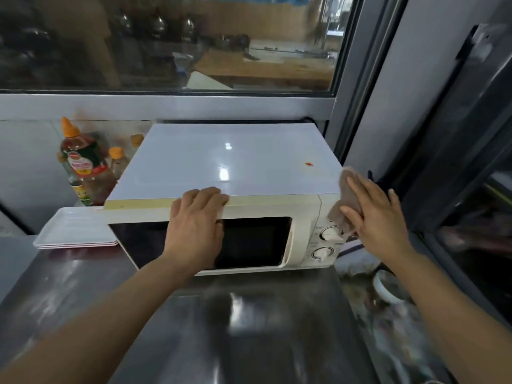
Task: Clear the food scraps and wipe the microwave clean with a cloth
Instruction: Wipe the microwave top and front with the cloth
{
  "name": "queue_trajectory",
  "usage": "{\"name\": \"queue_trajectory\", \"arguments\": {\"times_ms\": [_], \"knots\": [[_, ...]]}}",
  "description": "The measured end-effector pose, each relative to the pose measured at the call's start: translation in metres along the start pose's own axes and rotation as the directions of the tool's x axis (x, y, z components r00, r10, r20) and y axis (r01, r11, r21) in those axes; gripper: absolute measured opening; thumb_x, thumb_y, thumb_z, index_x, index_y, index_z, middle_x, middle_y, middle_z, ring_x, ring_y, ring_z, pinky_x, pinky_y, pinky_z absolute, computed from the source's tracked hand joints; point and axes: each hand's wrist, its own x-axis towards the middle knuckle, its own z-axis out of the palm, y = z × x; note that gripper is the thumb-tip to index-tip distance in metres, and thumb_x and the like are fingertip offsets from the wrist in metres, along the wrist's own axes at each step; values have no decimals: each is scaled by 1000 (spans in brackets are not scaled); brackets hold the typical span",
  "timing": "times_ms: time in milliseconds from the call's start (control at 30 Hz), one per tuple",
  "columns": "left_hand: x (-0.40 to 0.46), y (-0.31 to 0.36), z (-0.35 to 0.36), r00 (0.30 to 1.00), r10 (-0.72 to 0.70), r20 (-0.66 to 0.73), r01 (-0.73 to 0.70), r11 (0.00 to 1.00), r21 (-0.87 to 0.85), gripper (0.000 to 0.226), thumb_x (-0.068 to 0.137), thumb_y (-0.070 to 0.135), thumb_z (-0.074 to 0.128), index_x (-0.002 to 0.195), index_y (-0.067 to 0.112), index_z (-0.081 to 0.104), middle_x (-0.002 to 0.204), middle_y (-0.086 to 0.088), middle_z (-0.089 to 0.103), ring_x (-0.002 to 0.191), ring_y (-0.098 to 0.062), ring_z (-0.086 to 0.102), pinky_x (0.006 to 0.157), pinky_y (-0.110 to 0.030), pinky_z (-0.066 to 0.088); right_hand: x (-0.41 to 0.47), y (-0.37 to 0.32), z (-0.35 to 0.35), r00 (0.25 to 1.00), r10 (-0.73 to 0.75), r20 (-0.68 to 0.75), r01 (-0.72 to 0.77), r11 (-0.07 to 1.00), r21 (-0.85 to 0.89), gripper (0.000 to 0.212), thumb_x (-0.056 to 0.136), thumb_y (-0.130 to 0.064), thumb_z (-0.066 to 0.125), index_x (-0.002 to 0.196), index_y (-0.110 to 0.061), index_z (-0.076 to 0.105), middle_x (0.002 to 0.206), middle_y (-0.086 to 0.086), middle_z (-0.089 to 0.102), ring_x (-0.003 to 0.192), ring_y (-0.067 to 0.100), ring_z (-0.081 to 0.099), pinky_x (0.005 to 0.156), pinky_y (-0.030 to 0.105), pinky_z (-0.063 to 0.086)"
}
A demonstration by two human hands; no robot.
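A white microwave (249, 167) with a dark door window and two dials stands on a steel counter, its door closed. My left hand (198, 220) rests on the top front edge above the door, fingers curled over the rim. With straight fingers, my right hand (374, 212) presses a brownish cloth (346, 200) flat against the microwave's right side, near the upper dial. A small orange-red scrap (309, 164) lies on the microwave's top near its right edge.
White trays (74, 228) are stacked left of the microwave, with sauce bottles (83, 162) behind them. A window runs along the back. A small white bowl (385, 286) sits at the counter's right side beside a dark frame. The steel counter (221, 328) stretches in front.
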Motion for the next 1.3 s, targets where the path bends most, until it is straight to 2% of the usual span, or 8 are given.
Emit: {"name": "queue_trajectory", "arguments": {"times_ms": [300,467,633,800,967,1067,1167,1300], "knots": [[5,56,14,1000,7,-18,-6,1000,27,53,77,14,62,129,16,51,140,0,44,128,-26,36,104,-40,25,8,-86,20,965,-259,-33,258,966,-32,70,93,-45,46,147,-10,21,154,14,22,144,29,17,119,46,7],[2,65,19,1000,-13,-23,15,997,75,61,72,9,63,130,18,51,139,2,47,125,-26,41,103,-42,29,14,-50,17,930,-353,-98,349,935,-61,66,87,-44,53,142,-14,34,147,8,36,136,26,31,113,40,14],[0,66,24,999,-23,-23,25,994,110,67,68,6,64,131,19,49,141,2,45,122,-27,41,103,-43,31,-2,9,13,981,-123,-152,164,940,298,65,87,-35,53,145,-13,34,148,7,33,133,24,36,108,43,36],[-3,63,33,998,-2,-64,10,991,130,70,65,6,66,132,17,47,140,0,45,119,-29,40,101,-43,32,-11,27,24,997,54,-63,-5,797,604,62,96,-28,48,150,-23,18,129,10,44,98,7,41,73,-9,29],[-2,58,42,990,40,-133,-23,992,126,70,61,6,65,128,14,49,136,-3,48,112,-29,39,98,-44,32,-22,13,45,979,190,-72,-87,712,697,59,96,-21,47,149,-23,21,130,6,46,95,-12,41,75,-8,26],[-2,54,47,982,61,-179,-43,994,105,68,60,8,63,127,14,49,134,-4,49,109,-29,39,96,-44,33,-35,8,57,958,282,-47,-186,742,645,39,96,-17,47,134,-5,44,112,3,45,95,10,54,65,-5,32],[-2,51,51,974,82,-213,-65,994,86,67,59,13,55,126,14,49,133,-4,49,109,-30,39,96,-42,31,-39,-1,52,908,370,-194,-194,786,588,29,92,-12,54,115,7,55,110,5,40,94,20,52,76,-5,28],[-1,47,54,965,117,-233,-98,991,92,72,57,6,63,127,14,49,133,-4,50,109,-31,41,99,-45,30,-43,-34,33,786,453,-420,-123,781,612,43,91,-16,58,128,1,48,119,9,45,103,11,45,89,6,29]]}}
